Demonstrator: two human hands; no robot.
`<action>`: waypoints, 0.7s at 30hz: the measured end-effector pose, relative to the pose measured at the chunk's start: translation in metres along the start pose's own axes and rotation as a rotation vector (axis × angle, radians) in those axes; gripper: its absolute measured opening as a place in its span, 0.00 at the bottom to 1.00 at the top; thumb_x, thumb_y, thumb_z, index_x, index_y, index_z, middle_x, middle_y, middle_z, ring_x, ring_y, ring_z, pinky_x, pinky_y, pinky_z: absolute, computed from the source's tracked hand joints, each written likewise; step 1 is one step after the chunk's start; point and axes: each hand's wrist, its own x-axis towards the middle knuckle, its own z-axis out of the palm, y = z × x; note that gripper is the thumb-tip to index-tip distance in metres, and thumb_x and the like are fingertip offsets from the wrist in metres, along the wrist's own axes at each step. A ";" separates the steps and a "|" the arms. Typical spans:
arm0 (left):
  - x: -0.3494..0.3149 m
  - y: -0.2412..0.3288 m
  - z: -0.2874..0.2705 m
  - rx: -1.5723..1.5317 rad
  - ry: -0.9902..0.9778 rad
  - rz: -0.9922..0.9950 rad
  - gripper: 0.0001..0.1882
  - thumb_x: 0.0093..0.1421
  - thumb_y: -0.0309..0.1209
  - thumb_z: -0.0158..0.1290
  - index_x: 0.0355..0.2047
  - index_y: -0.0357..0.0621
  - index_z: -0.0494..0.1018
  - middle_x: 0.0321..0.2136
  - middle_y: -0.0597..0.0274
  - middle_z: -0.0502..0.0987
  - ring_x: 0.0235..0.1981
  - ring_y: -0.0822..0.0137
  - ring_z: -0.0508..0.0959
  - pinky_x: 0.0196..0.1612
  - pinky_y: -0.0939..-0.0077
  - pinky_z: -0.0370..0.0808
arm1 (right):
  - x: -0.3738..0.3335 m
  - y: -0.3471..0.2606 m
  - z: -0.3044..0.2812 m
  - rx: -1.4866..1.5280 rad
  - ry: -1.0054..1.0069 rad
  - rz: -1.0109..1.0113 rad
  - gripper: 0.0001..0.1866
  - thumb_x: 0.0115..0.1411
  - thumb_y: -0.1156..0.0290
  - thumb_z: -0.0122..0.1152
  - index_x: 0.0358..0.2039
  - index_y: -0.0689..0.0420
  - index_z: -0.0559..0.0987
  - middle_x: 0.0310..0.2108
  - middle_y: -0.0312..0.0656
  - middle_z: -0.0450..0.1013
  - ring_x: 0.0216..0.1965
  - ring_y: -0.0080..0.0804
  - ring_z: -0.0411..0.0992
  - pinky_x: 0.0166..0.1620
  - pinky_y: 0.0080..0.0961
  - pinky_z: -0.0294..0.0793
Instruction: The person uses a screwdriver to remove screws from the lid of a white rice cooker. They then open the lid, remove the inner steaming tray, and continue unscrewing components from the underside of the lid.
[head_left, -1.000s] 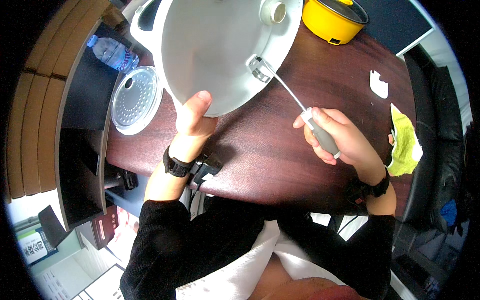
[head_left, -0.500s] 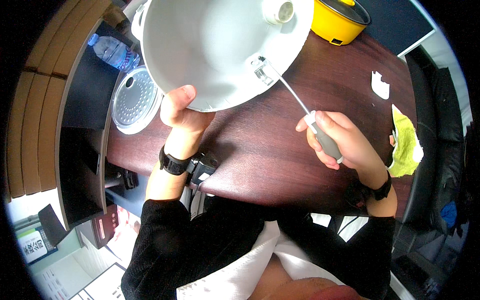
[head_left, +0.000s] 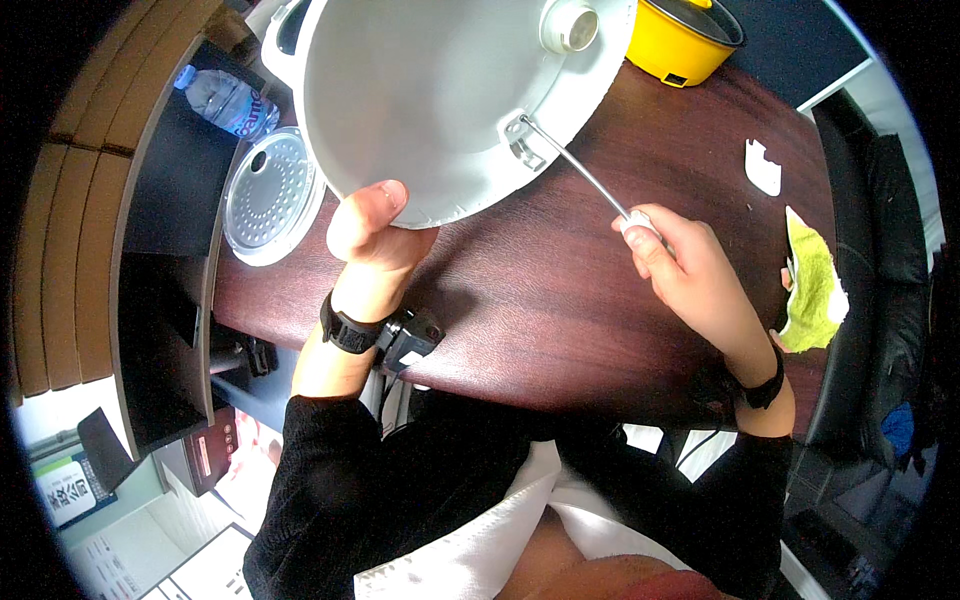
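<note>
A large white plastic shell [head_left: 410,110], round and hollow, is tipped so its inside faces me. My left hand [head_left: 375,228] grips its lower rim, thumb on the inner side and fingers hidden beneath. In my right hand [head_left: 685,250] is a screwdriver [head_left: 578,168], its handle mostly covered by my closed fingers. The shaft runs up and left, and its tip meets a small bracket [head_left: 524,142] inside the shell near the right rim. Whether a screw sits under the tip is too small to tell. A short round tube [head_left: 570,27] stands out of the shell's upper right.
Behind the shell on the brown table [head_left: 500,330] is a yellow pot [head_left: 685,45]. At the right lie a white plastic piece [head_left: 762,168] and a yellow-green cloth [head_left: 812,285]. To the left are a perforated clear lid [head_left: 270,200] and a water bottle [head_left: 228,103].
My right hand has turned around the screwdriver's handle, which now shows less. The shell and my left hand have shifted slightly right.
</note>
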 end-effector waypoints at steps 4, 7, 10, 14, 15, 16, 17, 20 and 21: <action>0.000 0.004 0.007 0.085 0.008 0.016 0.35 0.39 0.40 0.50 0.49 0.35 0.62 0.41 0.51 0.69 0.42 0.56 0.71 0.45 0.64 0.69 | 0.002 0.004 0.004 -0.171 0.136 -0.173 0.13 0.64 0.64 0.48 0.33 0.62 0.73 0.16 0.39 0.67 0.18 0.25 0.69 0.23 0.26 0.65; 0.001 0.002 0.009 -0.034 -0.011 0.057 0.30 0.41 0.34 0.51 0.47 0.33 0.64 0.40 0.52 0.71 0.41 0.59 0.72 0.45 0.68 0.70 | 0.000 0.002 0.002 0.189 -0.087 0.097 0.16 0.67 0.61 0.43 0.37 0.62 0.72 0.17 0.37 0.66 0.13 0.22 0.65 0.17 0.21 0.63; 0.002 0.002 0.011 0.037 0.031 0.037 0.33 0.41 0.37 0.51 0.48 0.34 0.63 0.40 0.52 0.70 0.42 0.58 0.71 0.45 0.67 0.69 | -0.002 0.000 0.002 0.596 -0.277 0.262 0.21 0.69 0.59 0.34 0.41 0.64 0.70 0.18 0.36 0.64 0.09 0.19 0.60 0.12 0.16 0.59; 0.001 0.001 0.013 0.154 0.070 0.017 0.37 0.39 0.44 0.50 0.49 0.38 0.63 0.40 0.51 0.68 0.43 0.55 0.70 0.45 0.64 0.68 | -0.003 -0.002 0.004 0.782 -0.321 0.297 0.26 0.69 0.56 0.29 0.43 0.66 0.69 0.19 0.37 0.65 0.07 0.19 0.58 0.10 0.15 0.57; 0.000 0.000 0.012 0.160 0.069 0.028 0.36 0.39 0.44 0.50 0.49 0.38 0.63 0.40 0.51 0.68 0.43 0.55 0.70 0.45 0.64 0.67 | -0.003 -0.001 0.004 0.811 -0.332 0.305 0.26 0.69 0.56 0.29 0.43 0.66 0.69 0.19 0.37 0.65 0.07 0.19 0.58 0.10 0.15 0.58; 0.000 -0.001 0.013 0.176 0.078 0.035 0.36 0.38 0.44 0.50 0.49 0.38 0.63 0.40 0.51 0.67 0.43 0.55 0.70 0.45 0.64 0.67 | -0.002 -0.002 0.004 0.820 -0.337 0.307 0.26 0.69 0.56 0.29 0.43 0.67 0.69 0.19 0.38 0.65 0.07 0.19 0.58 0.10 0.15 0.58; -0.001 -0.002 0.014 0.191 0.086 0.043 0.36 0.38 0.44 0.50 0.48 0.38 0.63 0.39 0.51 0.67 0.42 0.55 0.70 0.45 0.64 0.67 | -0.002 -0.002 0.005 0.829 -0.343 0.309 0.26 0.69 0.55 0.29 0.43 0.67 0.69 0.19 0.38 0.65 0.07 0.19 0.58 0.10 0.15 0.58; -0.003 -0.001 0.017 0.224 0.112 0.018 0.36 0.37 0.45 0.49 0.47 0.38 0.64 0.39 0.51 0.67 0.42 0.55 0.70 0.44 0.64 0.67 | -0.002 0.000 0.006 0.821 -0.347 0.304 0.24 0.69 0.55 0.32 0.43 0.64 0.70 0.19 0.37 0.65 0.08 0.19 0.59 0.11 0.16 0.57; -0.004 -0.001 0.018 0.232 0.120 0.002 0.36 0.36 0.45 0.49 0.47 0.38 0.64 0.39 0.51 0.67 0.42 0.55 0.70 0.43 0.64 0.67 | -0.002 0.002 0.006 0.814 -0.346 0.300 0.24 0.69 0.54 0.34 0.43 0.63 0.70 0.18 0.36 0.65 0.09 0.20 0.60 0.11 0.16 0.57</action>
